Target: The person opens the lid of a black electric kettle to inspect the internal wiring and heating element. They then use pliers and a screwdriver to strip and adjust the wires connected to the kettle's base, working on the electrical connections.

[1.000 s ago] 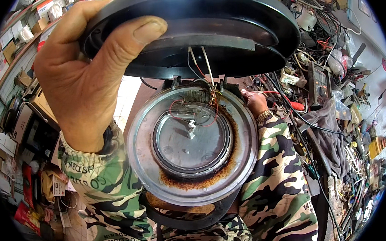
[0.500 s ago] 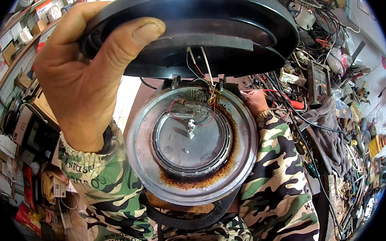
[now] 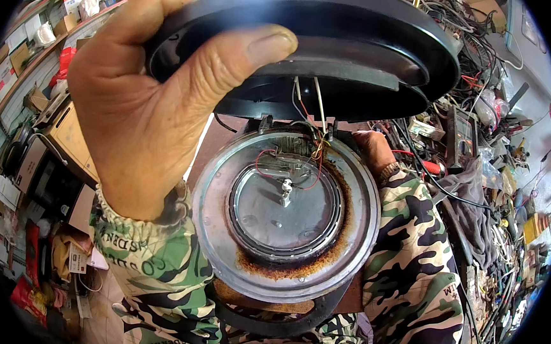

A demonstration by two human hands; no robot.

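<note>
Near edge: a black curved rim [image 3: 280,328] is showing past the near edge of the brown tabletop [image 3: 354,297].
Metal plate: the round metal plate [image 3: 220,246] is lying uncovered just behind that rim, a rust-brown stain ringing its near and right sides.
Centre disc: the raised centre disc [image 3: 259,218] is bearing a small white-and-metal fitting [image 3: 286,187].
Wiring: a thin red wire [image 3: 258,167] is looping over the disc, while a white lead [image 3: 319,98] is running up into the cover.
Black cover: the round black cover [image 3: 369,44] is standing tilted up beyond the plate, its underside facing the person.
Progress: opening is looking done, in my judgement; wiring is linking both parts, and the cover is not yet sitting over the plate.
Left hand: the left hand [image 3: 137,111] is clamping the cover's left side, thumb pressing inside, fingers going behind.
Right hand: the right hand [image 3: 375,147] is resting beside the plate's far right edge; its fingertips are hiding, so I cannot tell its grip.
Right edge: tangled cables [image 3: 472,62] are lying farther off.
</note>
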